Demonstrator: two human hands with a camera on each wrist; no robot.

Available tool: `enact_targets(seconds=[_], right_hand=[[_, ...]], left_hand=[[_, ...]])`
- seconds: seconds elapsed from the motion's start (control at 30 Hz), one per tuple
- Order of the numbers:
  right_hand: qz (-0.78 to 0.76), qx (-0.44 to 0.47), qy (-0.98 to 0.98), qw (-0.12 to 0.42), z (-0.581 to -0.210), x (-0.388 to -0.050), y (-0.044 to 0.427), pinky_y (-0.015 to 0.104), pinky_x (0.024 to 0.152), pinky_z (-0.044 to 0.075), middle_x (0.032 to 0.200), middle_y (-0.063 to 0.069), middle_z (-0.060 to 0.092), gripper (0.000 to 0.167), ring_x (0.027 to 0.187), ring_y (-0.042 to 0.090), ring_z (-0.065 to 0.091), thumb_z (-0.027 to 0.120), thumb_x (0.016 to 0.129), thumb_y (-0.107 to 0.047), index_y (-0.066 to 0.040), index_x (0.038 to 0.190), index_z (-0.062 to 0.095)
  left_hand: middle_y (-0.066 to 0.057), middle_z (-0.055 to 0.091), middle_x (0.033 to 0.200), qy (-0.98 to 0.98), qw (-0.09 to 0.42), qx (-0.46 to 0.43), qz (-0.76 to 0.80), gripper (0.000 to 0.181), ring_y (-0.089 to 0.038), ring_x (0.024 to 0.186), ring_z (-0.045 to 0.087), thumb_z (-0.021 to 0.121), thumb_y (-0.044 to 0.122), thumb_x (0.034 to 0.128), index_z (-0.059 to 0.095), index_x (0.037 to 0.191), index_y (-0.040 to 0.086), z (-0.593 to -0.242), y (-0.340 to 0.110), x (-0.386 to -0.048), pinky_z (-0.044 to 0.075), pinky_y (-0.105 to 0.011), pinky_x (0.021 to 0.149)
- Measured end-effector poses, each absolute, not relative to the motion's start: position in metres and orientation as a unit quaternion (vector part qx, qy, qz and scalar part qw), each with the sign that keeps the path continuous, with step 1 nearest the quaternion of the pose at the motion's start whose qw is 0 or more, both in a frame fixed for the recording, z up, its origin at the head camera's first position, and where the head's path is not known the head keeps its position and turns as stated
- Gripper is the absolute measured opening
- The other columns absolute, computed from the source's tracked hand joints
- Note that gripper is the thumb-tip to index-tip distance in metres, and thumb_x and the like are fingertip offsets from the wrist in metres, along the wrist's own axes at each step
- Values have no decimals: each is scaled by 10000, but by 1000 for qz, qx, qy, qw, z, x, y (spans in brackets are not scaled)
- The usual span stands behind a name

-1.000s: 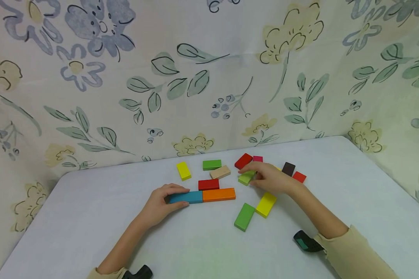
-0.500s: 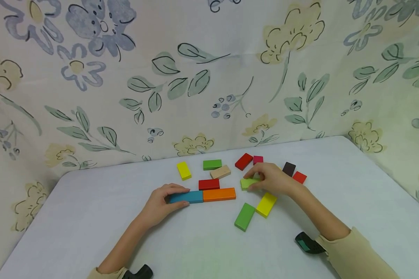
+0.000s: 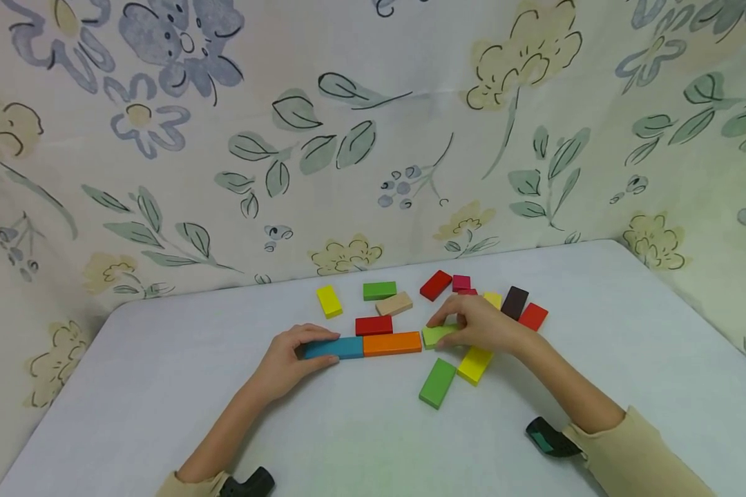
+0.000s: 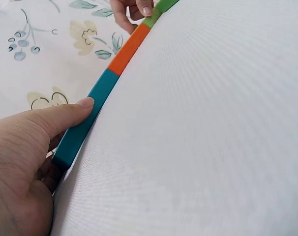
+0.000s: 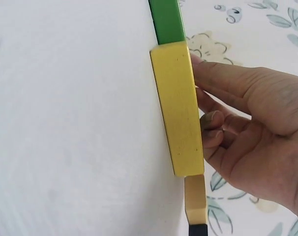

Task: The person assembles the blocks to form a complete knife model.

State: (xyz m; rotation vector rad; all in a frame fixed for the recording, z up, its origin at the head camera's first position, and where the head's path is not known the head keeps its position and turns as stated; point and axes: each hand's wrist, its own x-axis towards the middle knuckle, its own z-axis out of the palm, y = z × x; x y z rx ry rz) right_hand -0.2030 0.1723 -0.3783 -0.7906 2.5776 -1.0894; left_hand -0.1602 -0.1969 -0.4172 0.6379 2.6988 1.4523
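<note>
The left hand (image 3: 292,362) grips the blue block (image 3: 342,348) at its left end, thumb in front and fingers behind. End to end with that block lies an orange block (image 3: 392,344). The right hand (image 3: 481,322) pinches a light green block (image 3: 436,336) just right of the orange one; the head view shows a narrow gap between them. In the left wrist view the thumb presses the side of the blue block (image 4: 85,123). In the right wrist view a yellow block (image 5: 178,108) hides the right fingertips and what they hold.
A red block (image 3: 374,325) lies behind the orange one. Farther back are a wooden block (image 3: 394,304), a green block (image 3: 379,290) and a yellow block (image 3: 329,301). Another green block (image 3: 437,384) lies in front; a dark block (image 3: 514,303) and red blocks (image 3: 533,317) are at the right.
The right hand has drawn the light green block toward the front and left, turning it into line beside the orange block's right end. The left hand has stayed on the blue block.
</note>
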Motion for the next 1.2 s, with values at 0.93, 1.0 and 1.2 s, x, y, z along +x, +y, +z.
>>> enact_targets(seconds=[0.93, 1.0, 1.2], right_hand=[[-384, -279, 875, 93, -383, -198, 160, 205, 630, 428, 1110, 64, 727, 292, 742, 147, 521, 845, 901, -146, -53, 1172, 789], [-383, -279, 876, 92, -384, -198, 160, 205, 631, 426, 1108, 63, 726, 293, 738, 146, 518, 845, 901, -145, -53, 1173, 788], [-381, -278, 876, 97, -383, -197, 159, 204, 633, 437, 1150, 72, 712, 342, 749, 145, 527, 845, 905, -173, -56, 1219, 773]], left_hand=[[1, 748, 1192, 864, 16, 178, 470, 319, -223, 1166, 627, 852, 163, 902, 801, 1217, 149, -418, -197, -164, 514, -273, 1011], [0, 747, 1190, 863, 16, 178, 471, 311, -226, 1167, 625, 848, 167, 906, 802, 1213, 146, -418, -197, -163, 514, -280, 1013], [-12, 744, 1189, 865, 16, 175, 470, 302, -230, 1159, 619, 846, 177, 910, 804, 1208, 147, -418, -199, -161, 514, -275, 999]])
